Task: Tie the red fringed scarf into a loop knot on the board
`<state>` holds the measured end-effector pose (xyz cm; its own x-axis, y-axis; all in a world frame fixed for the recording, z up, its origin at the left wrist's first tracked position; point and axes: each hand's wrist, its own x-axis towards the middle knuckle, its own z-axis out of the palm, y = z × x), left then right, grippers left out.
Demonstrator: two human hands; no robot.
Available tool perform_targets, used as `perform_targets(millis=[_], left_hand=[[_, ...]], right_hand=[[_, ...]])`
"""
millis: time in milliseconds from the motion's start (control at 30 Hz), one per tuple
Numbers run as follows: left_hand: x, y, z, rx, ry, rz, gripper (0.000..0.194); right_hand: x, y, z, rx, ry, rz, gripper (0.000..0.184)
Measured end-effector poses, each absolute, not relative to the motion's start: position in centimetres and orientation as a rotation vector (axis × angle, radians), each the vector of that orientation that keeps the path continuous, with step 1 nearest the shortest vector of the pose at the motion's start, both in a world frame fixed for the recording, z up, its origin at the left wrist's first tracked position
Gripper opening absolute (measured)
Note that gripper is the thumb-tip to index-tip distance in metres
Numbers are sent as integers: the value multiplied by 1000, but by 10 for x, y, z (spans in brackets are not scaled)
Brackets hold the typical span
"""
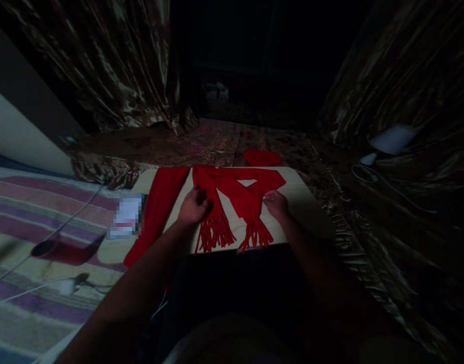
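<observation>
A red scarf [235, 194] with fringed ends lies bent and crossed over itself on a pale wooden board [308, 210]. Both fringes point toward me, one hanging near the board's front edge. My left hand [194, 206] is closed with curled fingers at the left strip's edge, just above its fringe. On the other side, my right hand [276, 204] pinches the edge of the right strip above the second fringe. Dim light hides exactly how much cloth is between the fingers. Another folded red cloth [159, 210] lies along the board's left side.
A pixelated white item [125, 217] lies at the board's left edge. A dark red cylinder [63, 252] and cables rest on the striped bedspread [23, 273]. Behind the board is a red bundle [263, 156]; a white lamp [393, 139] stands right. Patterned curtains [133, 60] hang behind.
</observation>
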<state>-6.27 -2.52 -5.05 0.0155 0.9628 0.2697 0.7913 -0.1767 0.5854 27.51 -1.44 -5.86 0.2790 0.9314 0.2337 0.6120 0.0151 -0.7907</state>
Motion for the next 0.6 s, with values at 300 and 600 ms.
perform_targets(millis=[300, 600], left_hand=[[-55, -48, -45, 2168, 1868, 809, 45], [-57, -40, -55, 2154, 1920, 828, 44]], right_hand=[[274, -40, -67, -1760, -1771, -21, 11], [266, -44, -55, -1870, -1868, -145, 11]])
